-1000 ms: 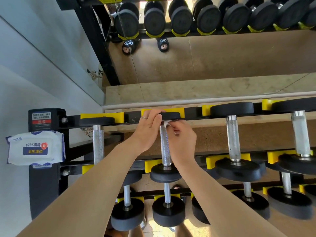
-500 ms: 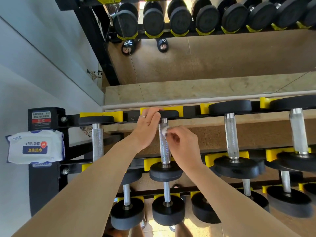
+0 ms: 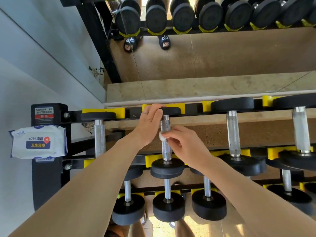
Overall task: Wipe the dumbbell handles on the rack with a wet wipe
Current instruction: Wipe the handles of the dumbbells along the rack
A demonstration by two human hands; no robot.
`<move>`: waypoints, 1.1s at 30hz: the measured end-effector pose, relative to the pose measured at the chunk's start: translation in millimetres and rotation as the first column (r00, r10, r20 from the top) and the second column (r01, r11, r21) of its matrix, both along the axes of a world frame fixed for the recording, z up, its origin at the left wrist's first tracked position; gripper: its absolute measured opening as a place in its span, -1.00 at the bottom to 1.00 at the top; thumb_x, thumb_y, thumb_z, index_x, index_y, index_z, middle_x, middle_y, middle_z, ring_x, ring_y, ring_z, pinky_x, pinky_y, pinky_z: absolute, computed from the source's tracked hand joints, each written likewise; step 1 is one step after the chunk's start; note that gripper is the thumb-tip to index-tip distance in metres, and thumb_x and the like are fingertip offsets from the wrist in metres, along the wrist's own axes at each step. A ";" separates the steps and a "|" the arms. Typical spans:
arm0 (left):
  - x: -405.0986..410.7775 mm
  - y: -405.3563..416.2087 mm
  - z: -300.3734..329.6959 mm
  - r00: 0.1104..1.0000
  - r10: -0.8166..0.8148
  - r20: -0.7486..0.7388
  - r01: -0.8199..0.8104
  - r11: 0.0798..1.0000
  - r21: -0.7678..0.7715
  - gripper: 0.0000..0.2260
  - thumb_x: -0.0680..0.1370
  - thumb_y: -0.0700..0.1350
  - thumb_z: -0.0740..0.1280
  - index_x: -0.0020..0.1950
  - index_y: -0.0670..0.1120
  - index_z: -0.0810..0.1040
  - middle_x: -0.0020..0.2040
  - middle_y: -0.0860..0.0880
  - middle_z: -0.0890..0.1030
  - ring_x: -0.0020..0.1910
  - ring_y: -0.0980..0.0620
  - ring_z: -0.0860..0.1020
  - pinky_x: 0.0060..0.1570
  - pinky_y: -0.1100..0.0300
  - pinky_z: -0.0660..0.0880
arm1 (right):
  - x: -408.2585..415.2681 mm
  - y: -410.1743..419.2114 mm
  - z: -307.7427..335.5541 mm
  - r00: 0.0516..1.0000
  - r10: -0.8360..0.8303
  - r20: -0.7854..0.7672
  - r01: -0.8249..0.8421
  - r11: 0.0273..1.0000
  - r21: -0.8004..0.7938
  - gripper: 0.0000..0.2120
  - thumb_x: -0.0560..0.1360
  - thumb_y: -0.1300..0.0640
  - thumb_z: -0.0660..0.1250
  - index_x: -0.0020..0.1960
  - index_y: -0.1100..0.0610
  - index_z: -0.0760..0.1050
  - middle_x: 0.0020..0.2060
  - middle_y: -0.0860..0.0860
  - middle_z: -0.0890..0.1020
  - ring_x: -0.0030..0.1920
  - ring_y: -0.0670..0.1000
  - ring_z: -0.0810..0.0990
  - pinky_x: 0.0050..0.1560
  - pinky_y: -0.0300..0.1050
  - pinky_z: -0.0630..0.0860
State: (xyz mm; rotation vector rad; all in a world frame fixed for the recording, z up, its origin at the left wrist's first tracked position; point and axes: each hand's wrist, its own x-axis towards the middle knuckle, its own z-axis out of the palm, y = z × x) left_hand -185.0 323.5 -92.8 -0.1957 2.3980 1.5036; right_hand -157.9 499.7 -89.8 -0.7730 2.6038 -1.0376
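Note:
On the top tier of the black and yellow rack lies a small dumbbell with a knurled steel handle, second from the left. My right hand pinches a bunched white wet wipe against the middle of that handle. My left hand rests against the far black end plate, fingers fairly straight, thumb beside the handle. The handle's middle part is hidden under my right hand.
A pack of wet wipes sits on the rack's left post. More dumbbells lie to the left and right, and on the lower tier. A mirror behind the rack reflects it and two sandalled feet.
My right hand has slid the wipe down the handle from its far end towards the middle. My left hand has stayed at the far plate.

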 end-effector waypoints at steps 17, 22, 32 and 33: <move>-0.3 1.8 -2.8 1.000 0.028 0.007 -0.028 1.000 0.002 -0.74 0.76 -0.03 -0.01 0.30 0.20 0.40 0.29 0.03 0.37 0.37 0.03 0.32 0.37 0.14 0.21 | 23.2 -16.6 7.0 0.927 0.185 0.327 -0.270 0.933 0.236 -0.65 0.65 0.17 0.11 0.29 0.15 0.59 0.09 0.05 0.55 0.09 -0.02 0.52 0.09 -0.26 0.35; 0.1 2.0 -2.3 1.000 0.022 0.009 -0.022 1.000 0.001 -0.73 0.76 -0.02 -0.02 0.32 0.19 0.41 0.32 0.04 0.37 0.39 0.04 0.31 0.39 0.14 0.21 | 19.9 -4.4 10.5 0.903 0.173 0.393 -0.288 0.923 0.256 -0.66 0.67 0.16 0.11 0.33 0.08 0.56 0.21 0.03 0.56 0.18 -0.04 0.50 0.10 -0.31 0.27; 1.0 2.5 -2.6 0.999 0.029 0.014 -0.029 0.999 0.016 -0.75 0.76 -0.02 -0.02 0.29 0.24 0.39 0.32 0.04 0.36 0.40 0.03 0.30 0.42 0.11 0.19 | 23.6 6.3 -6.5 0.810 -0.184 0.557 -0.054 0.922 0.383 -0.67 0.62 0.14 0.18 -0.31 0.08 0.47 -0.38 0.03 0.47 -0.36 -0.01 0.42 -0.34 -0.19 0.30; 0.9 2.0 -2.6 1.000 0.027 0.014 -0.027 0.999 0.016 -0.75 0.76 -0.02 -0.02 0.28 0.24 0.39 0.32 0.04 0.36 0.40 0.03 0.30 0.42 0.10 0.20 | 24.2 3.8 -8.2 0.807 -0.202 0.555 -0.038 0.920 0.390 -0.66 0.62 0.13 0.18 -0.33 0.10 0.46 -0.40 0.03 0.43 -0.39 -0.03 0.38 -0.35 -0.19 0.28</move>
